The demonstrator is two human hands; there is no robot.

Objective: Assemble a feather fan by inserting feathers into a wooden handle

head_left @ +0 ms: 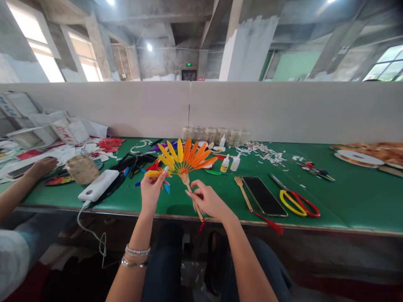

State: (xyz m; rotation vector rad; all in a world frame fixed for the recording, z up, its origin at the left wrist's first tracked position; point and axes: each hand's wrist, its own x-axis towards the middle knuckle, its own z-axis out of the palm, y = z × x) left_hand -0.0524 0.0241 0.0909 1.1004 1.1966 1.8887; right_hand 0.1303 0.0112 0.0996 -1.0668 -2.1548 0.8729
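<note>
Fan handle (188,185): your right hand (208,201) is hiding part of it. Your forearms (253,260): running off the bottom edge. Neighbour's arm (17,188): running off the left. Bottle label (223,169): showing blurred print.

Runs yellow at left to orange at right across fan-shaped spread of slender feathers (187,153). Shows pale tan on slim wooden handle (189,187), red on thread tassel (200,226) below. Repeats yellow on single loose feather (153,173). Keeps plain deep green over smooth tabletop (349,201). Splits yellow and red between looped handles of metal-bladed scissors (288,192). Glossy black on flat rectangular phone (263,196). Plain white on rounded rectangular power bank (99,185); yellow label on small white plastic bottle (224,164).
</note>
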